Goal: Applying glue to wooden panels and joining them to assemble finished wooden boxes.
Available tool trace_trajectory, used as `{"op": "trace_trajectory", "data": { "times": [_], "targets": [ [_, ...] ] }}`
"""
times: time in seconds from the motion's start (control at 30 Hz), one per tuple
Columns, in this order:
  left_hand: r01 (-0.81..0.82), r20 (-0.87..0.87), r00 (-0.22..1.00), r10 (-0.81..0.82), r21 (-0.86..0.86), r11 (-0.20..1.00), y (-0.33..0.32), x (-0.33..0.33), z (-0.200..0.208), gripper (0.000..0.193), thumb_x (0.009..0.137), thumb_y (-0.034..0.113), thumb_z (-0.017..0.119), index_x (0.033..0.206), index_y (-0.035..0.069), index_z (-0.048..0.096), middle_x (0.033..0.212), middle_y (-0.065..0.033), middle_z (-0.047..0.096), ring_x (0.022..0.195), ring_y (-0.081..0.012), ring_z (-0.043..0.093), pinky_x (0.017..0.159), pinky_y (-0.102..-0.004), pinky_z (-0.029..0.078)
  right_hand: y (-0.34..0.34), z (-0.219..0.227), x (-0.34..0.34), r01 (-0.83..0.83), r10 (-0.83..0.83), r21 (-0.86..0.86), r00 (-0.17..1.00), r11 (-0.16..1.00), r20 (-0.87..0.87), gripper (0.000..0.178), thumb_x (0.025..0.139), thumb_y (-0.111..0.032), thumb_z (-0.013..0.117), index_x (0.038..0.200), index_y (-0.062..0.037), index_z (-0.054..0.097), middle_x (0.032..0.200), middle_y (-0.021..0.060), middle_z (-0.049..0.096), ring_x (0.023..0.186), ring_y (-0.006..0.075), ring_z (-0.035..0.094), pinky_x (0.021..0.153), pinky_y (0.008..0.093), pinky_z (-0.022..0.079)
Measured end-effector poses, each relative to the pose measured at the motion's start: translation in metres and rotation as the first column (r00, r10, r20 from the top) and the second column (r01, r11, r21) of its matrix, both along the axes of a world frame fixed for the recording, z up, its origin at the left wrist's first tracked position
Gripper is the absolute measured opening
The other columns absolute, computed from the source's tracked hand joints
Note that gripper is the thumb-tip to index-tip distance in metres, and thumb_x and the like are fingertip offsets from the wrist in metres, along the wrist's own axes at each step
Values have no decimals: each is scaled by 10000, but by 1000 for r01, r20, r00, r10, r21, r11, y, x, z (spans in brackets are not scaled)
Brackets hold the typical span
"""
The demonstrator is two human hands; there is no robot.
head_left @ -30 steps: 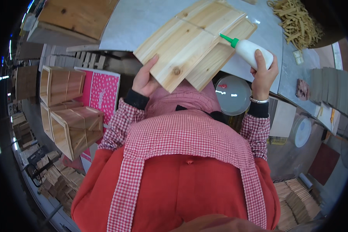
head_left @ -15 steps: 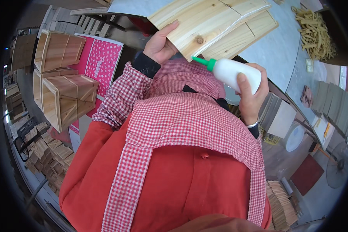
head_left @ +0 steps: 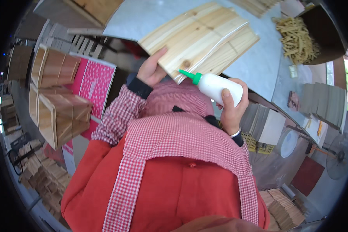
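My left hand (head_left: pixel 152 69) grips the near left corner of a pale wooden panel assembly (head_left: pixel 189 34), thumb on top and fingers underneath. Its far part rests over the table. A white line of glue (head_left: pixel 216 45) runs along the panel's right edge, above a second, lower board (head_left: pixel 234 48). Wrapped in my right hand (head_left: pixel 233 102) is a white glue bottle (head_left: pixel 221 88) with a green nozzle. The nozzle tip points left, close to the panel's near corner; I cannot tell whether it touches.
A grey-white table (head_left: pixel 255 73) stretches ahead. At its far right, thin wood strips (head_left: pixel 297 40) spill from a dark box (head_left: pixel 323 34). Wooden crates (head_left: pixel 62 112) stand on the left beside a pink patterned box (head_left: pixel 98 85). Stacked boards (head_left: pixel 323 102) stand at the right, with a fan (head_left: pixel 339 156) below.
The whole view has shifted, so panel, bottle and both hands appear further left and lower. My hands keep their grips, and the glue line still lies along the edge.
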State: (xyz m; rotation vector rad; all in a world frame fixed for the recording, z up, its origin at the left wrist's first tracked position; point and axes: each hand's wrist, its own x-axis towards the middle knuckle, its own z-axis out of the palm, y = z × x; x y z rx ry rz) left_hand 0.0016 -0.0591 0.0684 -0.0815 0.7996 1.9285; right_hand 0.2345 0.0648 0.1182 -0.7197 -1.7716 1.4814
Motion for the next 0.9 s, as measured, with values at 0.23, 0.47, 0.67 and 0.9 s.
{"op": "trace_trajectory", "data": {
  "times": [0.23, 0.47, 0.67, 0.9],
  "targets": [
    [2, -75, 997, -7, -66, 998, -39, -12, -5, 527, 933, 175, 554, 1366, -19, 325, 1336, -181, 461, 1243, -287, 458, 1060, -416, 375, 46, 4, 8, 245, -303, -277, 935, 929, -186, 361, 868, -273, 639, 1069, -13, 490, 881, 76, 567, 570, 113, 532, 407, 208, 405],
    [15, -86, 996, -21, -72, 997, -50, -10, 5, 526, 946, 187, 531, 1375, -16, 306, 1346, -196, 453, 1216, -298, 489, 1040, -422, 399, 111, -6, -17, 458, -487, -168, 842, 873, -231, 353, 865, -266, 659, 1046, -8, 500, 796, 70, 564, 508, 108, 503, 420, 217, 381],
    [-19, -144, 990, 13, -42, 999, -56, -11, 7, 521, 940, 186, 539, 1368, -17, 322, 1334, -198, 466, 1207, -295, 498, 1031, -425, 410, 128, -18, -31, 453, -440, 35, 878, 891, -190, 337, 858, -240, 673, 1065, -34, 505, 819, 53, 567, 581, 100, 527, 441, 219, 420],
    [-130, -194, 972, 136, 42, 991, -84, -23, 9, 614, 913, 201, 553, 1419, -2, 272, 1415, -187, 394, 1294, -323, 404, 1096, -442, 320, 96, 12, -11, 370, -472, -314, 797, 874, -376, 329, 880, -228, 599, 1115, -51, 453, 884, 68, 539, 647, 129, 523, 461, 240, 423]
  ]
}}
